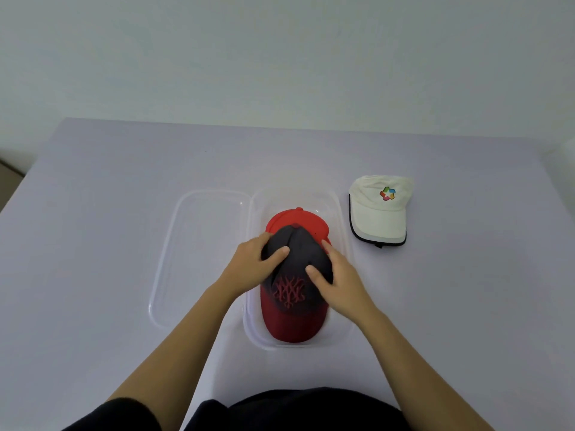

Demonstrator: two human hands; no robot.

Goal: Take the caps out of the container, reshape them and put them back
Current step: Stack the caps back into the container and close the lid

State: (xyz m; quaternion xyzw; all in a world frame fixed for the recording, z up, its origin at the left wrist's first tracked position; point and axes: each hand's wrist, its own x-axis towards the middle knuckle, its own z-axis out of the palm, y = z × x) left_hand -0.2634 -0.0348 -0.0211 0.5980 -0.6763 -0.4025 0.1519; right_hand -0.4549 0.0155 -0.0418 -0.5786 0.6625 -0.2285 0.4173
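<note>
Pale lilac desk (109,213) runs back to a plain grey-green wall (280,57). At the middle of the desk stands a clear container (334,213), long side running away from the person, and its clear lid (202,253) lies flat just beside it on the left.

Two caps lie inside the container. The dark cap (292,290) is on top, with its red brim towards the person and a red stitched emblem on the front of the crown. The red cap (295,220) lies under it, and only its far part shows beyond the dark crown, at the far end of the container.

Both hands are on the dark cap's crown. The left hand (258,262) grips the crown's left side, its fingers (267,236) curled round the far edge and the thumb laid on top. The right hand (337,275) grips the right side, its fingers (326,244) bent along the crown's edge and the thumb pressed into the fabric just above the emblem. Between the two thumbs the crown is creased. Both forearms are bare and reach in from the near edge, over dark clothing (295,409) at the bottom of the view.

A white cap (378,209) rests on the desk just to the right of the container, apart from the hands. It has a many-coloured logo on the front and a dark-edged brim towards the person
</note>
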